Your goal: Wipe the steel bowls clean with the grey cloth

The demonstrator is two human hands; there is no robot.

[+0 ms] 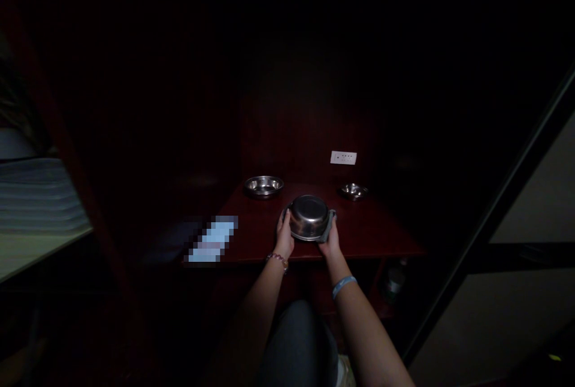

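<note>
A steel bowl (309, 217) is held upside down, tilted toward me, above the dark red table (372, 234). My left hand (284, 236) grips the bowl's left rim with its fingers curled round it. On the bowl's right side, my right hand (330, 242) presses a grey cloth (329, 223) against the steel. Both wrists wear bands.
A wider steel bowl (263, 185) sits upright at the back left of the table, a small steel dish (354, 190) at the back right. A white socket plate (343, 157) is on the dark back wall. A blurred pale patch (214, 239) lies at the table's left end.
</note>
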